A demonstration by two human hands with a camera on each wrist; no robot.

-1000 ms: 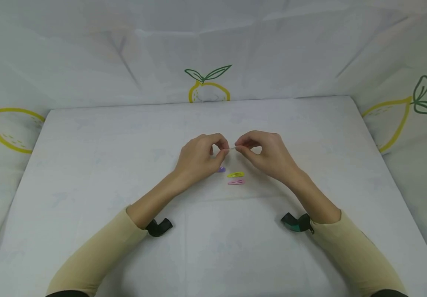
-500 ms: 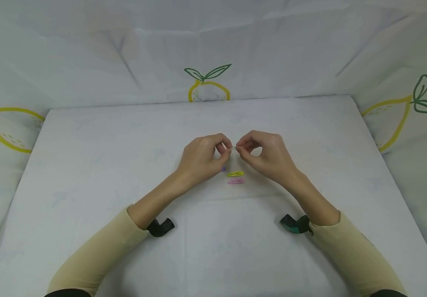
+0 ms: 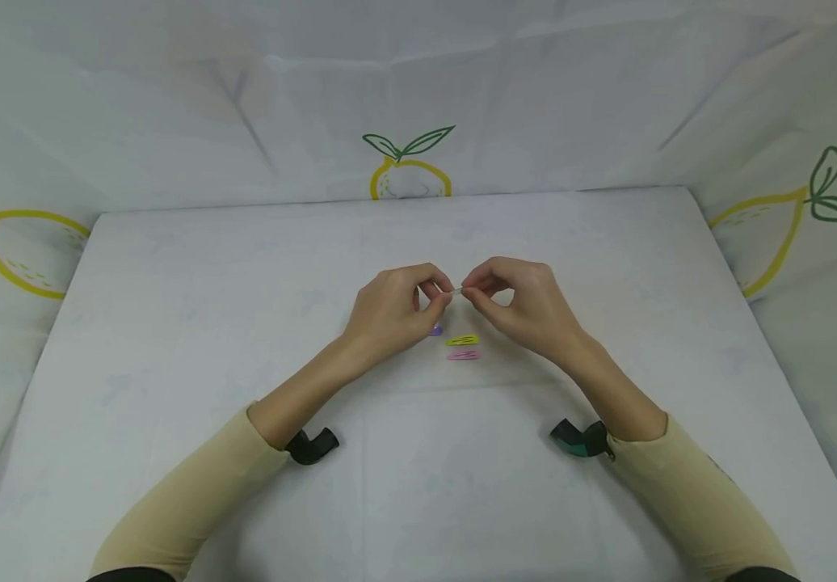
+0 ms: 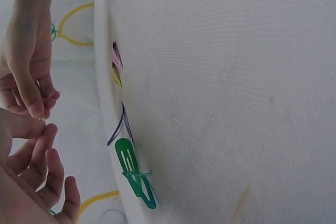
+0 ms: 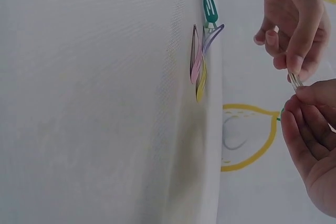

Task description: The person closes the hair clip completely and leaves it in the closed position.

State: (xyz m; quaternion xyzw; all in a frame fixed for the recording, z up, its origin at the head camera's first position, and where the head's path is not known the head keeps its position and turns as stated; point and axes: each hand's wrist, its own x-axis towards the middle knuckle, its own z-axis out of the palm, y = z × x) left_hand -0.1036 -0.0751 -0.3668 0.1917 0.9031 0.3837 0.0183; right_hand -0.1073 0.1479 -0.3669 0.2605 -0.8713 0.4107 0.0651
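Over the table, my left hand [image 3: 393, 311] and right hand [image 3: 527, 307] pinch opposite ends of a small pale hair clip [image 5: 295, 80] between thumb and fingers. Most of that clip is covered by the fingertips. Below the hands, a yellow hair clip [image 3: 462, 340] and a pink hair clip [image 3: 464, 355] lie side by side on the cloth. A purple hair clip [image 3: 436, 331] is partly hidden behind my left hand in the head view. A green hair clip [image 4: 127, 156], with a teal part beside it, shows in the left wrist view; the head view hides it.
A white cloth covers the table [image 3: 418, 485]. White sheets printed with lemons [image 3: 410, 179] hang at the back and both sides. Black curved pieces, one [image 3: 312, 445] at the left wrist and another [image 3: 580, 437] at the right, stick out from the sleeves.
The left hand has shifted slightly to the right, closer to the right hand, covering a bit more of the purple clip. Both hands keep their pinch on the pale clip.
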